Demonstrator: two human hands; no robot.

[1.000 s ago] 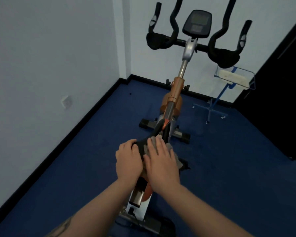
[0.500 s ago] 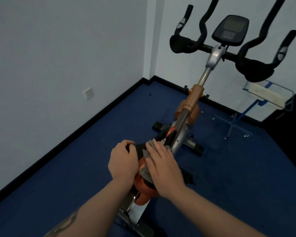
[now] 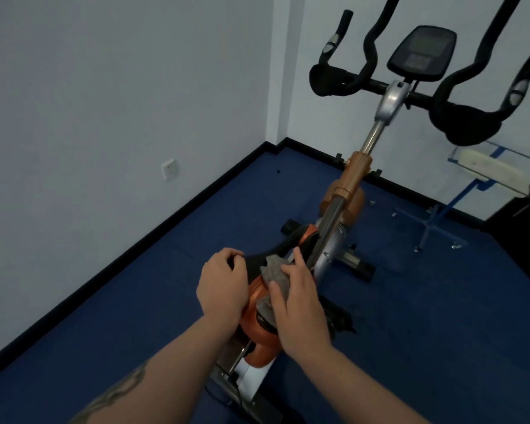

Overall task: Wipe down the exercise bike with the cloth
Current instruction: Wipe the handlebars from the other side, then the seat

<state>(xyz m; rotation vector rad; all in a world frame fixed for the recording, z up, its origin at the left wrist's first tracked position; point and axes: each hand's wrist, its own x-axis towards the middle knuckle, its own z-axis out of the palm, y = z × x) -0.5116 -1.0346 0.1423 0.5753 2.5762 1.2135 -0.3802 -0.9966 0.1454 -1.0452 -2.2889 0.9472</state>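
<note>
Grey cloth (image 3: 275, 275) on orange-black bike (image 3: 354, 182)

The exercise bike (image 3: 343, 215) runs from the near middle of the carpet to the far right, and its frame blocks any straight pass across the centre. Both hands sit on its near end: the left hand (image 3: 222, 286) on the black saddle (image 3: 257, 260), the right hand (image 3: 300, 304) over the grey cloth (image 3: 276, 272). Left of the bike, open blue carpet (image 3: 129, 301) reaches to the wall (image 3: 104, 102). High at the far right the handlebars (image 3: 459, 117) and the console (image 3: 421, 53) crowd the space. Right of the bike, a blue stand (image 3: 435, 218) with a clear tray (image 3: 499, 171) stands against the far wall, with bare carpet nearer.
</note>
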